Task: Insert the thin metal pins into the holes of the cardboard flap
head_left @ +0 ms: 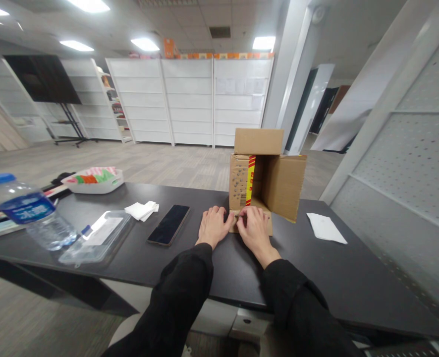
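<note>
An open cardboard box [238, 181] rests on its side on the dark desk, its mouth facing me and its flaps spread up, right and down. Yellow-and-red tape [250, 181] runs down its left face, which carries several small dark dots. My left hand [214, 225] lies on the desk at the box's lower left corner, fingers stretched out, thumb close to the bottom flap. Over that flap, my right hand [254, 228] has thumb and fingers pinched together near its left edge. Whatever small thing it may hold is too small to make out.
Left of my hands are a phone [169, 225], folded tissue [142, 210], a clear plastic case [96, 238], a water bottle [29, 210] and a white basket [93, 186] with colourful contents. White paper [326, 228] lies right, beside a perforated partition [420, 158].
</note>
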A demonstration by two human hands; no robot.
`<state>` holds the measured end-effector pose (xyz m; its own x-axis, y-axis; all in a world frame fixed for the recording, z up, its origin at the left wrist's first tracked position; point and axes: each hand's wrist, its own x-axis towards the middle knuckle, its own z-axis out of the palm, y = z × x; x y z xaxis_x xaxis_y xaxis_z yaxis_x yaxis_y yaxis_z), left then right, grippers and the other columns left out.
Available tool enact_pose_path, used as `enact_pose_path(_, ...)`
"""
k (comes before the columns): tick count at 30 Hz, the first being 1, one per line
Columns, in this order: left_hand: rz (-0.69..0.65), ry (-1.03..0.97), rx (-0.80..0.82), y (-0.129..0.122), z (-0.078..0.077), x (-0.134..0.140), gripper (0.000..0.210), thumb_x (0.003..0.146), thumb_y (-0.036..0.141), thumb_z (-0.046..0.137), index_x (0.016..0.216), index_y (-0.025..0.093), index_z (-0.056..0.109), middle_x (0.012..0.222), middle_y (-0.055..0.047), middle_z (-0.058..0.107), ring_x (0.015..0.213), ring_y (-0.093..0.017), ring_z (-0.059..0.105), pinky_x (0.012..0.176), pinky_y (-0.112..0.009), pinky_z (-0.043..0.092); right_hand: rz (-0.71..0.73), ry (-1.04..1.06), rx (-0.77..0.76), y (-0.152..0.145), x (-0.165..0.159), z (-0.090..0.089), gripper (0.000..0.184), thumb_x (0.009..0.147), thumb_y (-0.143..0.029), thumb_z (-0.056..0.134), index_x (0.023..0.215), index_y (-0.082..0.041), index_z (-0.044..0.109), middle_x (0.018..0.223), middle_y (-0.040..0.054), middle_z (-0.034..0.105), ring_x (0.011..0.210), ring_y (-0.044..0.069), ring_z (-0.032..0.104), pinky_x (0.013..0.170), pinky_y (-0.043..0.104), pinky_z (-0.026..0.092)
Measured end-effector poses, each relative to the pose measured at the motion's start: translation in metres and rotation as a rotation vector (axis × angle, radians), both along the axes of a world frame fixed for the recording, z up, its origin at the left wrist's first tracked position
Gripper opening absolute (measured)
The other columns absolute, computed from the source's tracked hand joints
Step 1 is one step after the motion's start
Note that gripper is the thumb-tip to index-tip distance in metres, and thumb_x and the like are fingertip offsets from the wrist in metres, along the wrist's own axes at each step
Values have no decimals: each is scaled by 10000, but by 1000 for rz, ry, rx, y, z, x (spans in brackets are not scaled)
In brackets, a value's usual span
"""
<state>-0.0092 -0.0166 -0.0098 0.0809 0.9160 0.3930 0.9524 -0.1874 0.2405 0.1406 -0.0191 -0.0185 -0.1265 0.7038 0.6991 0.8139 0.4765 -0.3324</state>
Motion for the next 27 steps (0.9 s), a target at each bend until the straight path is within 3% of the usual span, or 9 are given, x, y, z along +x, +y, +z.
enact_pose_path(18, 11, -1, -17, -3, 5, 1, 380, 959, 476, 372, 957, 191, 623, 1017, -93, 650, 1009, -248, 585, 912, -382, 399, 138, 197, 142, -9, 5, 7, 21, 877, -223, 490, 888, -213, 503, 830, 31, 608, 808, 206, 572, 790, 360, 392)
enact_pose_path(27, 17, -19, -35, -2, 6, 1, 377, 958, 476, 380, 953, 192, 628, 1027, -100, 649, 1023, -247, 581, 926, -385, 392, 321, 235, 21, -37, 11, 12, 47, 885, -183, 473, 861, -218, 494, 853, 44, 585, 801, 190, 554, 768, 340, 447)
